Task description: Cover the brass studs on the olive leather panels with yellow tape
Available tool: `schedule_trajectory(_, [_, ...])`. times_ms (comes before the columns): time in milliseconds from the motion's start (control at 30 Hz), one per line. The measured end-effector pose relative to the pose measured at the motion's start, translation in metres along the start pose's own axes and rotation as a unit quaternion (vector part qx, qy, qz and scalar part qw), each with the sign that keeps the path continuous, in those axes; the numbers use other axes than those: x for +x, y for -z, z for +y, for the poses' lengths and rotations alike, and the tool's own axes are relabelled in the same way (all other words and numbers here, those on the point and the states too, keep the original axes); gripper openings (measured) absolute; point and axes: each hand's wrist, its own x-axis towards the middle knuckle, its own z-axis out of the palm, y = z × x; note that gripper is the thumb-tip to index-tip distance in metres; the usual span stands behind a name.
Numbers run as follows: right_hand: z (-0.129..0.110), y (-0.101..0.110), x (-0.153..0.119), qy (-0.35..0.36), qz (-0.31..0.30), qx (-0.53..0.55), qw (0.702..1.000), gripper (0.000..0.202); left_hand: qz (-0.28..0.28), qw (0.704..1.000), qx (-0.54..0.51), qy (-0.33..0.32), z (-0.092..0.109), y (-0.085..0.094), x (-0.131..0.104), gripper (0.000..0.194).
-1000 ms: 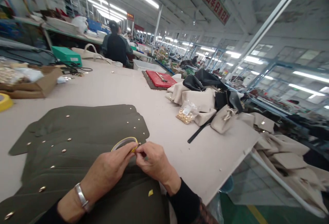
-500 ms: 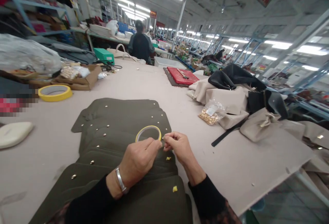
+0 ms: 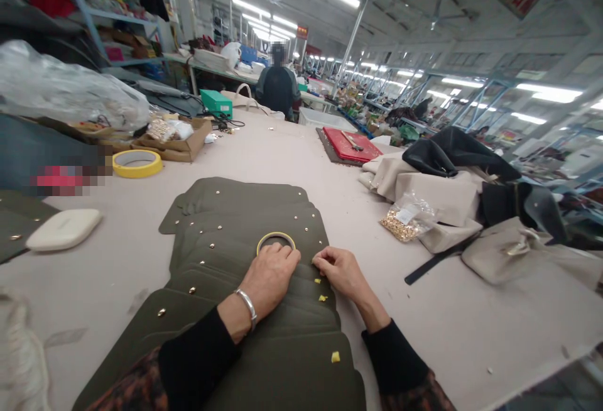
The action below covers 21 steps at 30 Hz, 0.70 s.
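Observation:
A stack of dark olive panels (image 3: 221, 266) with gold metal studs lies overlapped in front of me. My left hand (image 3: 268, 276) rests low over the middle of the stack, its fingers closed on a thin roll of yellow tape (image 3: 276, 235). At the stack's right edge my right hand (image 3: 340, 271) is pinched, thumb and finger together close to the surface; what is between them I cannot make out. Small torn bits of yellow tape (image 3: 335, 357) stick to the panels along the right side, one of them just below the right fingertips.
A thicker yellow tape roll (image 3: 136, 164) and an open cardboard box (image 3: 188, 144) are back left, with a cream rounded case (image 3: 65, 230) nearer. A hammer lies on a red pad (image 3: 346, 144). Beige bags (image 3: 438, 197) and a packet of gold studs (image 3: 405, 219) sit right. A person (image 3: 277, 87) is beyond.
My left hand has come down with the tape roll onto the panels, and the two hands have moved apart. Another yellow bit now shows on the panel edge. The view has turned slightly left.

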Motion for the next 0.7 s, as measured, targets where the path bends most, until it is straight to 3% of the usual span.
schedule_trajectory(233, [-0.006, -0.005, 0.002, 0.06, 0.017, -0.108, 0.992, 0.015, -0.002, 1.0, -0.005, 0.003, -0.001, -0.002, 0.001, 0.016])
schedule_trajectory(400, [-0.006, -0.005, 0.012, 0.038, 0.012, -0.149, 0.988, 0.007, -0.007, 1.0, 0.0, 0.001, -0.001, -0.002, 0.0, 0.015])
schedule_trajectory(533, [-0.003, 0.005, 0.012, -0.015, 0.04, -0.146, 0.988, 0.04, -0.004, 1.0, 0.008, -0.002, -0.002, -0.003, 0.001, 0.015])
schedule_trajectory(567, [-0.002, 0.008, 0.01, -0.017, 0.05, -0.133, 0.99, 0.039, -0.003, 1.0, 0.006, -0.002, -0.002, -0.003, 0.001, 0.016])
schedule_trajectory(633, [0.001, 0.012, 0.004, 0.016, 0.068, -0.104, 0.992, 0.022, 0.001, 1.0, 0.0, -0.002, -0.002, -0.003, 0.004, 0.016])
schedule_trajectory(700, [0.004, 0.012, -0.001, 0.094, 0.074, -0.102, 0.987, 0.013, 0.007, 1.0, -0.005, -0.001, -0.004, -0.002, 0.005, 0.016])
